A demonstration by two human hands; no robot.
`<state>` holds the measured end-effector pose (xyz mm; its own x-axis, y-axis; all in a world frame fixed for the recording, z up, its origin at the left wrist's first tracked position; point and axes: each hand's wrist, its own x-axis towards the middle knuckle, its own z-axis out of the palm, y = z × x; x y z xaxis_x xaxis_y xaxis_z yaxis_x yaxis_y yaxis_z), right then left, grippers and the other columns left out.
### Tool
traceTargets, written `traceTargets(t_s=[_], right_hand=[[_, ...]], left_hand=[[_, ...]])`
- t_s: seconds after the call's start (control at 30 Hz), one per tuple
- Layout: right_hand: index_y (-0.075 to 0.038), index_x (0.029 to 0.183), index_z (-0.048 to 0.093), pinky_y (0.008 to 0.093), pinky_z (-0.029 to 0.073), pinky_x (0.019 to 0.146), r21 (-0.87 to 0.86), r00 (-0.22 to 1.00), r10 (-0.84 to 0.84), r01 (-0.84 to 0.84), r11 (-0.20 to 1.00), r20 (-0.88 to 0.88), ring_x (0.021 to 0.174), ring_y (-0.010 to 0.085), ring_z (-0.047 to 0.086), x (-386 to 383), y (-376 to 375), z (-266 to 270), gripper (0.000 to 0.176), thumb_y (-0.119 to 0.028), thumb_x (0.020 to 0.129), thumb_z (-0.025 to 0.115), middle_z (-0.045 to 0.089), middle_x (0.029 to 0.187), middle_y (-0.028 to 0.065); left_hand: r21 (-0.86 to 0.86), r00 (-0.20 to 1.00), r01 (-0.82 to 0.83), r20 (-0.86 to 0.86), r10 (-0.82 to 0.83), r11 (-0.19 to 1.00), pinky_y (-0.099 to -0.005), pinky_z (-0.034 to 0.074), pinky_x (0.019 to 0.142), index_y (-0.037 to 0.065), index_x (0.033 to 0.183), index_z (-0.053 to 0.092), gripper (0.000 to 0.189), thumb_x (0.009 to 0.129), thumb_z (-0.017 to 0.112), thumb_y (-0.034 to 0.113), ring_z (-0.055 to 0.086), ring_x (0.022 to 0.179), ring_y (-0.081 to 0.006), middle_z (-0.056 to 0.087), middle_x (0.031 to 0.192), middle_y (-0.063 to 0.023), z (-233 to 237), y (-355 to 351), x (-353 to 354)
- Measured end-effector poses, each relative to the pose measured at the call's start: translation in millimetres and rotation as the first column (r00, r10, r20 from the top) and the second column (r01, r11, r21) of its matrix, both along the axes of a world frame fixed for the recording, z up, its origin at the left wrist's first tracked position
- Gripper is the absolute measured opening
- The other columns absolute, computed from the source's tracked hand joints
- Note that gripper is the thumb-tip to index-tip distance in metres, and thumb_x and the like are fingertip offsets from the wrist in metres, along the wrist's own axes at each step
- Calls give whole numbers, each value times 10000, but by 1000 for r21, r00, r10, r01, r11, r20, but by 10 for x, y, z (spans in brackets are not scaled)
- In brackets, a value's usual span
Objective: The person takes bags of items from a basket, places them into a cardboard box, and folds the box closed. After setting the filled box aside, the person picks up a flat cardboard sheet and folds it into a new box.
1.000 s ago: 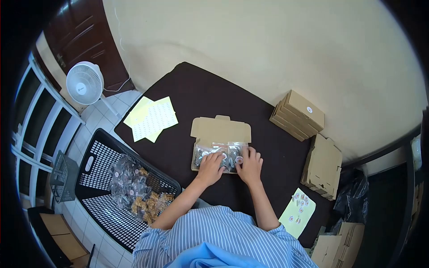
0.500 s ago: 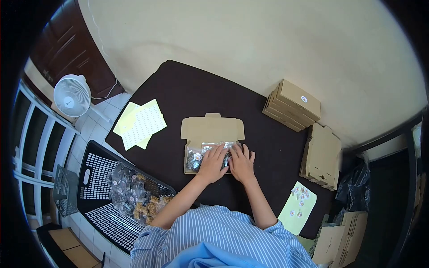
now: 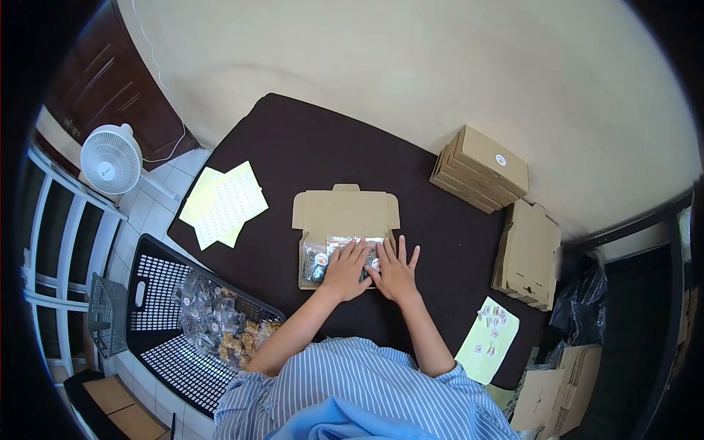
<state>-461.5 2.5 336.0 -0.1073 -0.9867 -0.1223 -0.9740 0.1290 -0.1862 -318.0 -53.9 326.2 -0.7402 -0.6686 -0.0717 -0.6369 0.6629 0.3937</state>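
An open cardboard box point(image 3: 346, 209) lies on the dark tabletop, its lid folded back toward the wall. Clear plastic packets point(image 3: 315, 262) with round stickers and dark contents fill its tray. My left hand point(image 3: 345, 273) lies over the middle of the packets, fingers stretched out and pointing away from me. Beside it, my right hand point(image 3: 397, 274) rests at the right part of the box with fingers spread, partly over the packets and the side wall. Neither hand is closed round anything.
Sticker sheets point(image 3: 227, 205) lie at the table's left, another sheet point(image 3: 488, 341) at the right. Closed boxes point(image 3: 484, 165) and flat cardboard boxes point(image 3: 524, 253) stand at the right. A black basket point(image 3: 165, 293) of packets is at the lower left, beyond it a fan point(image 3: 110, 160).
The fingers of my right hand have spread wider and shifted slightly over the box's right side. My left hand stays on the packets. The whole view has shifted a little.
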Motion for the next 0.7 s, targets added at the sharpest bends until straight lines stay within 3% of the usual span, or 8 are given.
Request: traceTargets(t_s=[0.2,0.33,0.4,0.43,0.5,0.53,0.6,0.7], right_hand=[[-58,1338,406,598,-34,1056,-29,1000,-3,3,1000,-8,1380,343,91,11,-13,12,637,-503,882,410,341,1419,134],[-55,1278,470,611,-37,1042,-46,997,-5,9,999,74,1342,338,224,-38,-19,221,538,-426,888,468,443,1333,137],[-26,1125,562,549,229,1019,-250,952,-22,102,963,305,1167,313,454,-125,-19,290,378,-283,847,564,553,1146,145],[-26,1125,562,549,229,1019,-249,952,-23,103,963,306,1167,313,454,-174,-55,264,378,-283,847,564,553,1146,145],[-5,1037,579,428,430,842,-303,767,-168,431,850,620,930,286,560,-307,-193,118,267,-175,832,577,571,992,147],[-1,1017,585,392,453,770,-235,736,-232,471,850,636,872,285,568,-380,-258,43,244,-161,833,573,569,953,153],[-6,964,600,359,482,695,-197,756,-233,431,881,612,760,274,584,-578,-392,-180,190,-138,828,582,570,872,150],[-23,1011,587,352,484,695,-239,750,-237,466,852,618,736,263,587,-604,-558,-263,228,-125,808,606,565,912,146]], left_hand=[[49,999,9,-35,-7,999,-422,212,1073,52,1373,321,721,780,579,370,243,1339,-298,281,1442,-153,72,-46,48],[115,958,-67,-271,96,991,-422,233,1060,31,1313,382,663,762,638,298,281,1307,-311,329,1395,-188,140,-152,238],[23,872,-301,-398,285,953,-429,278,1019,15,1246,427,579,762,658,231,379,1197,-340,405,1305,-185,189,-250,404],[-24,802,-457,-444,400,889,-434,304,992,7,1212,443,534,766,661,205,433,1121,-357,440,1251,-176,219,-324,482],[-76,656,-670,-527,540,739,-453,365,891,1,1160,438,444,795,616,181,453,1000,-333,432,1149,-178,52,-573,612],[-75,656,-670,-525,542,739,-453,365,891,1,1160,438,444,795,616,181,453,1000,-333,432,1149,-178,-49,-691,701],[422,470,-656,-420,776,626,-382,420,838,-22,1179,395,480,795,622,157,463,974,-309,412,1134,-191,-219,-886,834],[437,453,-676,-388,802,593,-299,451,754,-38,1212,358,581,768,665,177,481,820,-202,406,1132,-180,-304,-926,858]])
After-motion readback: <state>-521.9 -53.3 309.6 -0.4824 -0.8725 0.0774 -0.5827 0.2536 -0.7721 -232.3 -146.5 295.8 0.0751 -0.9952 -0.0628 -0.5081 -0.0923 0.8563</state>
